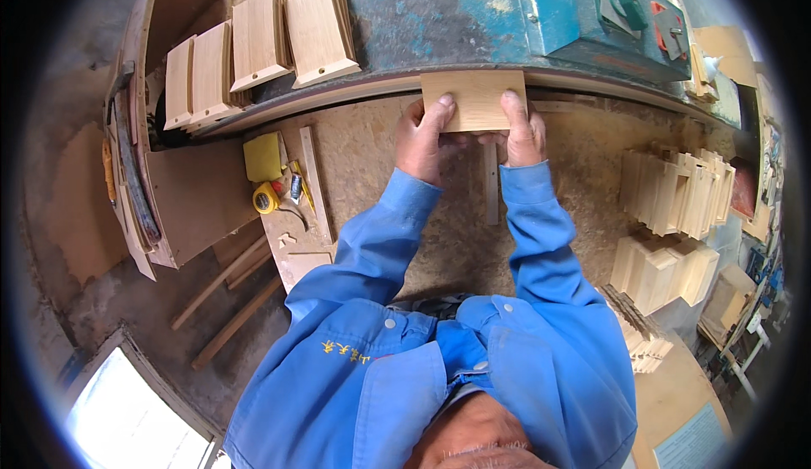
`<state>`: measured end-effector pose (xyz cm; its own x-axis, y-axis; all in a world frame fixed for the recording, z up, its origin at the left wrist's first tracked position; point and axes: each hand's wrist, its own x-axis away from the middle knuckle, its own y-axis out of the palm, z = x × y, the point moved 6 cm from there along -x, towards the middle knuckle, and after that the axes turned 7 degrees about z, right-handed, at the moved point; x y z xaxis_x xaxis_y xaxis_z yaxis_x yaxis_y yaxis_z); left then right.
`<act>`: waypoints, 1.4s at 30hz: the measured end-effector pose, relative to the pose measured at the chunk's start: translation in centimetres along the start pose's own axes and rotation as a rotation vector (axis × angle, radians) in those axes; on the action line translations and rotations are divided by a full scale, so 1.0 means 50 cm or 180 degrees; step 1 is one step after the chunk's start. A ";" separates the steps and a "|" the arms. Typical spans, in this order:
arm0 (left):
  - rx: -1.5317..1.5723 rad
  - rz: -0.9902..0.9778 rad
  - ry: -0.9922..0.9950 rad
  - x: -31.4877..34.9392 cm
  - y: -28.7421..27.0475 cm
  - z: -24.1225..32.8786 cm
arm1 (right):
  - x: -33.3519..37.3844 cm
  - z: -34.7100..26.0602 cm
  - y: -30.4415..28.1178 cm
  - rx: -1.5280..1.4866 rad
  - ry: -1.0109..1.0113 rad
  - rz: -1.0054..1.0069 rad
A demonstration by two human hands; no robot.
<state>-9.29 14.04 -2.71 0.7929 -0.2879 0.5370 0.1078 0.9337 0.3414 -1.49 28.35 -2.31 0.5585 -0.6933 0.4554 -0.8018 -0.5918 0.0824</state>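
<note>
Between my two hands is a flat, pale wooden board point(475, 101), level in front of me at the near edge of a blue machine bed point(414, 25). My left hand point(422, 135) grips its left end, thumb on top and fingers underneath. On the right end my right hand point(522, 131) has the same hold, its fingers mostly hidden below. The board's far edge reaches the machine's dark front edge; whether it touches cannot be made out. Several stacked wooden panels point(319, 34) with bevelled ends stand on the bed to the left.
A teal switch box point(612, 17) with a green knob sits at the far right. Wooden pieces point(676, 190) are stacked at the right. A yellow tape measure point(266, 199) and a yellow pad point(265, 157) lie at the left. Wooden strips point(236, 321) lean low on the left.
</note>
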 end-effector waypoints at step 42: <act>-0.0747 -0.1485 0.0940 0.215 -0.114 0.090 | 0.219 -0.032 -0.029 -0.0390 -0.0967 -0.1158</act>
<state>-4.06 4.65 4.57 0.7596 -0.6387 0.1228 0.5874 0.7547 0.2921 5.44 22.29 3.98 0.8293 -0.5498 0.0999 -0.5520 -0.7780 0.3001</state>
